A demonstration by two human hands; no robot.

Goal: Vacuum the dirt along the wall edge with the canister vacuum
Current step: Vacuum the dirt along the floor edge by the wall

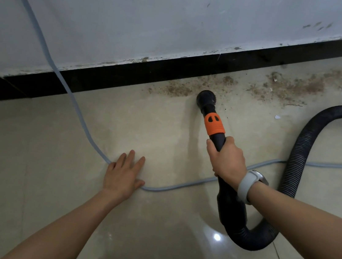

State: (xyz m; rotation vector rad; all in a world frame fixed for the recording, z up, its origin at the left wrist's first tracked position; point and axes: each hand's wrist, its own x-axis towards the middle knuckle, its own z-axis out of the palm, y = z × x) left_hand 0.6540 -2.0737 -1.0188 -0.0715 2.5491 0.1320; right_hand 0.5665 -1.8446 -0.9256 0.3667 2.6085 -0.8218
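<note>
Right hand point(226, 159) grips the vacuum hose point(301, 153) behind its nozzle point(207, 98), set at the dirt point(287, 87) by the baseboard point(174, 67), left hand point(124, 173) flat on the floor point(54, 134); next, sweep rightward along the wall.

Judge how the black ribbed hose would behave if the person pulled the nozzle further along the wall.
The hose probably flexes easily: it already lies in loose loops. Its ribs may drag on the tile. It could also snag the cord it crosses near the right hand.
</note>
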